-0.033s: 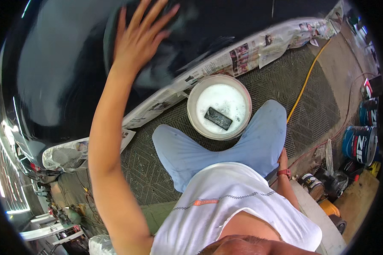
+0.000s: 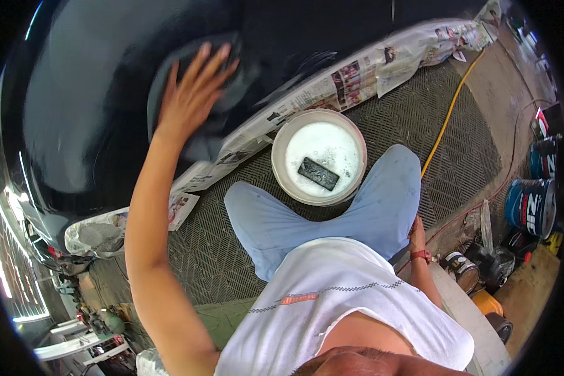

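Note:
My left hand lies spread on a glossy dark car body panel, its fingers apart and no object visible in it. A duller patch of the panel surrounds the fingers. Down by my right thigh is my right hand, mostly hidden behind the leg, so its fingers do not show clearly. Between my knees stands a whitish bucket of foamy white liquid. A black rectangular block floats or rests in the foam.
Newspaper covers the panel's lower edge. A ribbed dark mat lies beneath me. A yellow hose crosses the floor on the right. Blue cans, a small dark can and a wooden board are at the far right.
My left hand has moved down along the panel, toward me and slightly left, with its fingers still spread. My right hand and the block in the bucket keep their places.

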Action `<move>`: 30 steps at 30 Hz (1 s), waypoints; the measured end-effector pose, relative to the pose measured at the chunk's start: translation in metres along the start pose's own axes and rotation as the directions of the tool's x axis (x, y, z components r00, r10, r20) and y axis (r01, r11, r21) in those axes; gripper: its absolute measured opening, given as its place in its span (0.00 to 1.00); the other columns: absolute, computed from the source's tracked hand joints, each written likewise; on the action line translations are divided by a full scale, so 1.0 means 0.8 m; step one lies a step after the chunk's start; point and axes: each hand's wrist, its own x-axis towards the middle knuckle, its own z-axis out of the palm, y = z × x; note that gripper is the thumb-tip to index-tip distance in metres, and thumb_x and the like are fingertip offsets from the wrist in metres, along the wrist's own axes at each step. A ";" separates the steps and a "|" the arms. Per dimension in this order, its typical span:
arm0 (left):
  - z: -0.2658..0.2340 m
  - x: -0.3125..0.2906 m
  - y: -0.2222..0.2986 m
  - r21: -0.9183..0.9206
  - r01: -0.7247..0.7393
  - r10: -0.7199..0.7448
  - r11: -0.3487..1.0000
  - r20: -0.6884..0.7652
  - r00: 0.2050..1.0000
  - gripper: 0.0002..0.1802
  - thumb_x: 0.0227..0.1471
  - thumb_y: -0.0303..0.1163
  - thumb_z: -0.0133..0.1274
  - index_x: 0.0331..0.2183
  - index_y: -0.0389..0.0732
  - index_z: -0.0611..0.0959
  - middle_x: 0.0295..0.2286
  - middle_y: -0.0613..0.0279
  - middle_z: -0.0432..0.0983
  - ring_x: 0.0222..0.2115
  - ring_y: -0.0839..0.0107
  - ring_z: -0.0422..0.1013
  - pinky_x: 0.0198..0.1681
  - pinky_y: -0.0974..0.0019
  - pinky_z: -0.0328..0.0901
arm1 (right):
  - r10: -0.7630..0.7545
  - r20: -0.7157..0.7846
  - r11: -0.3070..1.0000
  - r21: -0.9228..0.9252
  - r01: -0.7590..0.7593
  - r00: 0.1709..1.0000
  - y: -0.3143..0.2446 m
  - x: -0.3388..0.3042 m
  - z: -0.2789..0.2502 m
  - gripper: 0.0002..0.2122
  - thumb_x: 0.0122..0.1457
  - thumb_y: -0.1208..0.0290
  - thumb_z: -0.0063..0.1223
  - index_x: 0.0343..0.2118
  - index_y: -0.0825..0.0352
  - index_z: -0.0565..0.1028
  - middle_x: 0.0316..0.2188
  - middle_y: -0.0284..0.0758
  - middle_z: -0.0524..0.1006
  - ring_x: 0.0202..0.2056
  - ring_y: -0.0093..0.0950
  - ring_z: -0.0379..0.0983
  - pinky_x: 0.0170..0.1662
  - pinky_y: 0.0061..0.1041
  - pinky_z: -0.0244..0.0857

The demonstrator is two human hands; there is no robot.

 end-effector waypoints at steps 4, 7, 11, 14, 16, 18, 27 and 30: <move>0.069 -0.093 0.029 0.019 -0.141 0.136 0.990 0.160 0.978 0.43 0.63 0.50 0.57 0.74 0.68 0.60 0.77 0.79 0.37 0.77 0.68 0.37 0.74 0.43 0.50 | 0.077 0.016 0.984 0.160 -0.078 0.997 -0.070 -0.047 0.007 0.26 0.63 0.67 0.54 0.65 0.65 0.69 0.61 0.45 0.74 0.60 0.48 0.71 0.64 0.38 0.67; 0.078 -0.029 0.053 -0.084 -0.215 0.225 0.973 0.144 0.964 0.43 0.63 0.48 0.58 0.74 0.66 0.60 0.77 0.78 0.39 0.77 0.66 0.37 0.75 0.42 0.49 | -0.298 -0.074 0.912 -0.315 0.261 0.952 -0.006 -0.044 0.020 0.31 0.58 0.74 0.56 0.67 0.66 0.66 0.63 0.47 0.71 0.65 0.48 0.68 0.68 0.37 0.64; 0.056 0.131 0.117 -0.185 -0.312 0.318 0.932 0.003 0.948 0.41 0.63 0.45 0.58 0.73 0.63 0.63 0.77 0.75 0.40 0.77 0.65 0.38 0.77 0.44 0.44 | -0.308 -0.113 0.872 -0.430 0.233 0.945 0.010 -0.021 0.040 0.32 0.54 0.79 0.57 0.66 0.66 0.67 0.63 0.48 0.71 0.65 0.48 0.67 0.69 0.38 0.63; 0.054 0.246 0.164 -0.116 -0.327 0.310 0.938 -0.139 0.940 0.40 0.64 0.48 0.57 0.73 0.63 0.64 0.77 0.74 0.41 0.77 0.65 0.38 0.78 0.44 0.41 | -0.245 -0.094 0.933 -0.294 0.209 0.965 -0.040 -0.023 0.039 0.31 0.51 0.81 0.60 0.62 0.66 0.69 0.57 0.47 0.73 0.61 0.48 0.70 0.65 0.40 0.66; 0.052 0.283 0.187 -0.093 -0.316 0.296 0.944 -0.181 0.938 0.40 0.63 0.50 0.57 0.73 0.62 0.64 0.77 0.74 0.42 0.77 0.65 0.38 0.78 0.45 0.39 | -0.225 -0.058 0.948 -0.243 0.204 0.973 -0.079 -0.042 0.024 0.31 0.49 0.83 0.61 0.60 0.65 0.70 0.54 0.45 0.74 0.59 0.48 0.71 0.63 0.41 0.67; 0.042 0.293 0.192 -0.055 -0.316 0.303 0.947 -0.163 0.939 0.41 0.63 0.51 0.58 0.72 0.62 0.65 0.77 0.74 0.42 0.77 0.64 0.38 0.78 0.45 0.39 | -0.222 -0.006 0.945 -0.246 0.214 0.975 -0.136 -0.068 0.010 0.32 0.46 0.84 0.62 0.58 0.65 0.70 0.51 0.44 0.75 0.57 0.49 0.72 0.60 0.42 0.68; 0.052 0.044 0.095 -0.253 -0.333 0.394 0.908 0.246 0.886 0.41 0.58 0.27 0.57 0.71 0.58 0.69 0.76 0.76 0.44 0.77 0.68 0.39 0.78 0.49 0.43 | -0.246 -0.214 0.947 -0.263 0.186 0.945 -0.097 -0.008 0.036 0.20 0.59 0.78 0.59 0.55 0.68 0.73 0.50 0.46 0.77 0.51 0.47 0.76 0.54 0.40 0.72; 0.042 -0.035 0.046 -0.210 -0.305 0.362 0.929 0.340 0.868 0.46 0.54 0.17 0.51 0.71 0.60 0.68 0.76 0.80 0.42 0.76 0.73 0.43 0.77 0.54 0.47 | -0.355 -0.394 0.900 -0.390 0.195 0.848 -0.127 0.044 0.001 0.11 0.66 0.75 0.56 0.50 0.69 0.77 0.46 0.45 0.81 0.47 0.43 0.79 0.52 0.39 0.73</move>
